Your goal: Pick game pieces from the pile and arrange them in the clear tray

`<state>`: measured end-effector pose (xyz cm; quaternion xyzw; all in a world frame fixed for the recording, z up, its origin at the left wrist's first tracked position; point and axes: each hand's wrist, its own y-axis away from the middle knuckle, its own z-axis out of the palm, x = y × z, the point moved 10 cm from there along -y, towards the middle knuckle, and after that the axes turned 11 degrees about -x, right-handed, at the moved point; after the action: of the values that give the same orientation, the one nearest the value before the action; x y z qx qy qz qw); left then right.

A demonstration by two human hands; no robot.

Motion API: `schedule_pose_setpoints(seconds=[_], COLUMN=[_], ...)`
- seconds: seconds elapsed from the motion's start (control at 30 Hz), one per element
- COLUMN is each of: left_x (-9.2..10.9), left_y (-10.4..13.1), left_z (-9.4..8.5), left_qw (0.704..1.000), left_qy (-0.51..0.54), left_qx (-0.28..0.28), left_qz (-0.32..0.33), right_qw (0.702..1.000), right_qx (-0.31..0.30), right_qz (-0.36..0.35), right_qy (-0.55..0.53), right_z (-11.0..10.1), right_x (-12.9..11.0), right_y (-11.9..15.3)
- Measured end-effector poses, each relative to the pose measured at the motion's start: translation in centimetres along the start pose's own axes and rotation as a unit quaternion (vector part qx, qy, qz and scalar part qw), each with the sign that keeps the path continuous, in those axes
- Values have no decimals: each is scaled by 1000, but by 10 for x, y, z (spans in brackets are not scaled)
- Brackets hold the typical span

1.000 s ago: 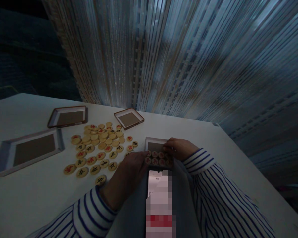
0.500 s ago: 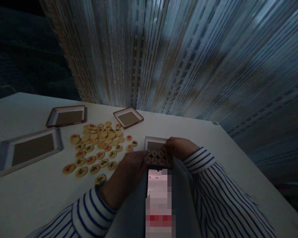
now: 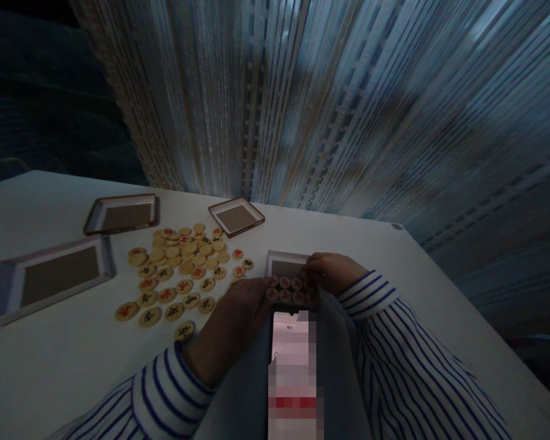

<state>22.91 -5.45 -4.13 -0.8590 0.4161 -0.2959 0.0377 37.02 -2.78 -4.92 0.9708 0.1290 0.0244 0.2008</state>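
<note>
Reference landmark: box (image 3: 293, 255). Inside it, the front is filled by two rows of packed pieces (image 3: 285, 296); the rear floor is left open from above. Left of the box, passage is blocked by the left hand (image 3: 235, 318); beyond, ground is taken up by scattered pieces (image 3: 190, 249), only narrow gaps being left between the looser ones. Farther left of the box, ground is occupied by a long tray (image 3: 105, 264). Behind the box, bare tabletop (image 3: 321, 231) is offered, bounded by a curtain (image 3: 279, 104); behind and left, a small tray (image 3: 236, 218) is met. Right of the box, entry is obstructed by the right hand (image 3: 333, 273); past it, wide tabletop is left free.
</note>
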Motion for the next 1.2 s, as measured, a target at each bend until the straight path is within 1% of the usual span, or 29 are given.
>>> schedule_pose_setpoints(seconds=[0.17,0.27,0.57,0.93,1.2], left_x=[2,2,0,4,1], left_y=[0,0,2,0,0], left_z=[0,-2,0,-3,1], left_qw=[1000,1000,1000,1000,1000], left_qy=[3,7,14,-2,2], left_qx=[-8,-4,7,-1,-11], left_qz=[2,3,6,9,1], right_qw=[1000,1000,1000,1000,1000], right_qx=[-7,-7,0,-23,-21], right_qz=[1,10,8,-7,-6], right_qy=[5,2,-1,6,6], right_z=[0,0,-3,-2,-2], right_x=[-2,0,-3,-9,-9], right_y=[0,0,4,5,4])
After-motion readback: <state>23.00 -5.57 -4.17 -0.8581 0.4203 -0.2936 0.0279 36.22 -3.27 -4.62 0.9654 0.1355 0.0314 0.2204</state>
